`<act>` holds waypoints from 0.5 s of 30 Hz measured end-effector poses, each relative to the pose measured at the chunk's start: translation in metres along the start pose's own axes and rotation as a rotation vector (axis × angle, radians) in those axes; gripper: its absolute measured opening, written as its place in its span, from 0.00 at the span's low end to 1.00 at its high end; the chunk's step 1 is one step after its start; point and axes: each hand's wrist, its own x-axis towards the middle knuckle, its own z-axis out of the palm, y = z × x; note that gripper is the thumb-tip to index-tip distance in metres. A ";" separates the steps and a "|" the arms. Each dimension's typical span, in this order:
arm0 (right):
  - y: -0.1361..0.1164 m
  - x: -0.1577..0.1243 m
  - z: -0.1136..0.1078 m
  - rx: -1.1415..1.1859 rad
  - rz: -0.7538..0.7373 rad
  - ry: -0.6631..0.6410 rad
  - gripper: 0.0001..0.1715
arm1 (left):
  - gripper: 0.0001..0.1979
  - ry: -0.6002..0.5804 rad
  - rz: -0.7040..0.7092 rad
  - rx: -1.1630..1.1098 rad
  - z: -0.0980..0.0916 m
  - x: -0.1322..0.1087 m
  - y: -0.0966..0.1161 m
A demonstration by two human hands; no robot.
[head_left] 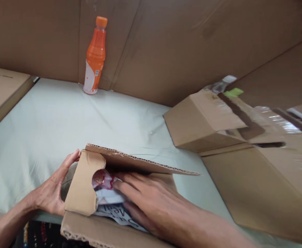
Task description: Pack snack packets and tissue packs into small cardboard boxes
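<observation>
An open cardboard box [82, 184] with raised flaps is tilted in front of me near the table's front edge. My left hand [54, 187] grips its left end, thumb up by the top corner and the other fingers lower down. My right hand [151, 198] reaches inside, its fingers stretched out over packets. One packet is clear and pink [103, 179]. Below it lies a pale blue packet [115, 210] with dark lettering, only partly readable. My right fingertips are partly hidden inside the box, and motion blurs the forearm.
An orange drink bottle [95, 57] stands against the cardboard wall [166, 44] at the back. Larger cardboard boxes [256, 186] with taped, open flaps stand at right, with a clear bottle [222, 84] behind. Another box [5, 89] sits at left. A pale green cloth [71, 113] covers the table.
</observation>
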 end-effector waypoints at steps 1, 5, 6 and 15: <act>0.000 0.002 0.004 -0.033 0.001 0.027 0.20 | 0.69 -0.009 -0.012 -0.009 0.000 0.001 0.001; 0.004 0.011 0.024 -0.123 -0.014 0.087 0.22 | 0.70 -0.054 0.012 -0.038 0.000 0.003 0.003; 0.005 0.013 0.028 -0.130 -0.019 0.091 0.22 | 0.69 -0.057 0.026 -0.036 0.001 0.004 0.002; 0.014 -0.006 -0.008 0.204 0.008 0.445 0.15 | 0.63 -0.005 0.013 0.004 0.001 0.000 -0.003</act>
